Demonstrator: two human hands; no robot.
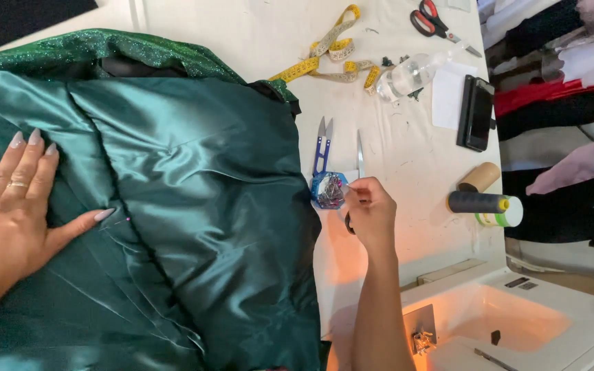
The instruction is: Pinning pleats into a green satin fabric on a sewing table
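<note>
My left hand point(12, 206) lies flat and spread on dark green satin fabric point(194, 199) that covers the left half of the white table point(393, 96). Its thumb points toward a seam fold where a small pink pin head point(128, 220) shows. My right hand point(369, 213) reaches to a small blue pin box point(328, 190) just right of the fabric's edge, fingertips pinched at the box's rim. Whether a pin sits between the fingers is too small to tell.
Blue thread snips point(322, 144) and a long blade lie above the pin box. A yellow tape measure point(331, 58), red-handled scissors point(434, 24), a clear plastic bottle point(407, 74), a black phone point(476, 113), thread spools point(482, 199) and a white sewing machine point(517, 316) stand to the right.
</note>
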